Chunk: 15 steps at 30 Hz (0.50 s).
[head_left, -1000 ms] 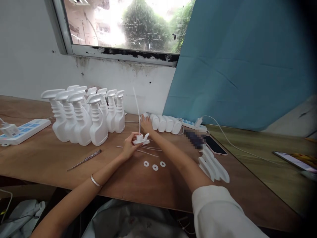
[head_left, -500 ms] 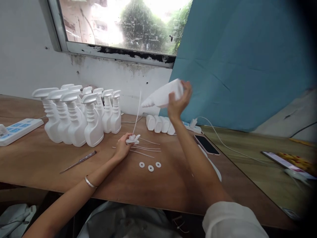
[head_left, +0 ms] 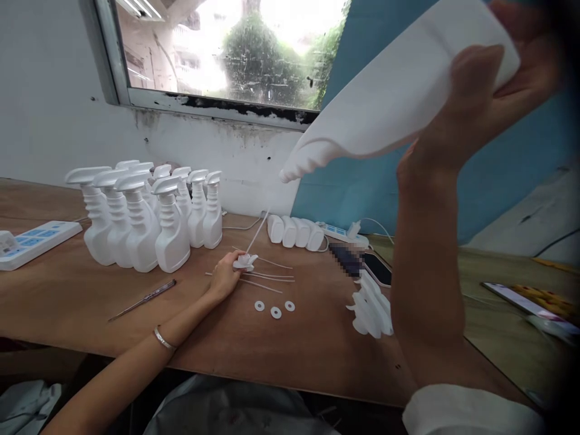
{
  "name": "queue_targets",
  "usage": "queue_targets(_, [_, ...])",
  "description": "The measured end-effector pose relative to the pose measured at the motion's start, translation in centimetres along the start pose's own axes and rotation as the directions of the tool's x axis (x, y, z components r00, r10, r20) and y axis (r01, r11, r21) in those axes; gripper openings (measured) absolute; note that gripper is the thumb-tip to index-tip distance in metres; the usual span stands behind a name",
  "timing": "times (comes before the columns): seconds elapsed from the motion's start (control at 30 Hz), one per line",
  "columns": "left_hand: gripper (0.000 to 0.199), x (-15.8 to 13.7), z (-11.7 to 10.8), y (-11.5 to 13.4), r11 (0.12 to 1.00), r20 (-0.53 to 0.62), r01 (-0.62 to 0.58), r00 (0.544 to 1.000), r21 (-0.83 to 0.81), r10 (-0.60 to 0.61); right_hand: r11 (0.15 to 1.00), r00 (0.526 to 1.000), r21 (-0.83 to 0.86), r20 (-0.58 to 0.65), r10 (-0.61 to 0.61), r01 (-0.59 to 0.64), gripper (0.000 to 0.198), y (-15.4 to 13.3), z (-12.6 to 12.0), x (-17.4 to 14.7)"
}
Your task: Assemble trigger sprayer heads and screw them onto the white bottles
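Observation:
My right hand [head_left: 489, 90] is wrapped round the base of a white plastic bottle [head_left: 389, 90], raised high and close to the camera with its ribbed neck slanting down to the left. Low over the table, my left hand [head_left: 225, 276] grips a white spray head [head_left: 245, 262], from which a thin dip tube [head_left: 258, 232] sticks up and to the right. Beside that hand lie several loose tubes [head_left: 272, 278]. Nearer the table's front edge rest three white ring washers [head_left: 276, 313]. The bottle's neck and the tube are apart.
A group of white spray bottles [head_left: 172, 241] with heads on stands at left, behind a screwdriver [head_left: 142, 299]. Several bottles [head_left: 290, 232] lie by the wall. White spray heads [head_left: 372, 308] are piled at right near a phone [head_left: 377, 269]. A power strip [head_left: 40, 241] sits far left.
My right hand has lifted the bottle up, rightward and much closer to the camera. The tube in the spray head leans further right. My right arm no longer covers the pile of spray heads.

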<state>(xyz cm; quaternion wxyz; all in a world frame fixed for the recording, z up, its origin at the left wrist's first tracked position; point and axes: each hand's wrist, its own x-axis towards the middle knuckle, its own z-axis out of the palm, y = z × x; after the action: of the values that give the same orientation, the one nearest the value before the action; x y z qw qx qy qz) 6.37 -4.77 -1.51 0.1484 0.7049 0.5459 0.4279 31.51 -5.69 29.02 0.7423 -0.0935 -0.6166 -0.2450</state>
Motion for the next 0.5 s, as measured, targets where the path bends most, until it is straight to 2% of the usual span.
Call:
queue_targets(0.13, [0.04, -0.2, 0.0, 0.2, 1.0, -0.002, -0.017, 1.0, -0.001, 0.017, 1.0, 0.999, -0.02, 0.026, 0.021, -0.021, 0.009, -1.0, 0.6, -1.1])
queue_targets(0.3, [0.04, -0.3, -0.1, 0.4, 0.998, -0.002, -0.057, 0.998, -0.023, 0.057, 0.975, 0.973, -0.057, 0.07, 0.218, -0.214, 0.006, -1.4, 1.0, -3.1])
queue_targets(0.4, [0.043, -0.2, -0.2, 0.8, 0.983, 0.005, -0.098, 0.995, -0.159, 0.1, 0.944, 0.94, -0.006, 0.092, 0.329, -0.33, 0.01, -1.6, 0.7, -5.5])
queue_targets(0.5, [0.062, 0.1, -0.4, 1.3, 0.904, 0.025, -0.055, 0.997, -0.423, 0.072, 0.871, 0.865, -0.011, 0.106, 0.49, -0.492, 0.013, -2.0, 0.1, -9.5])
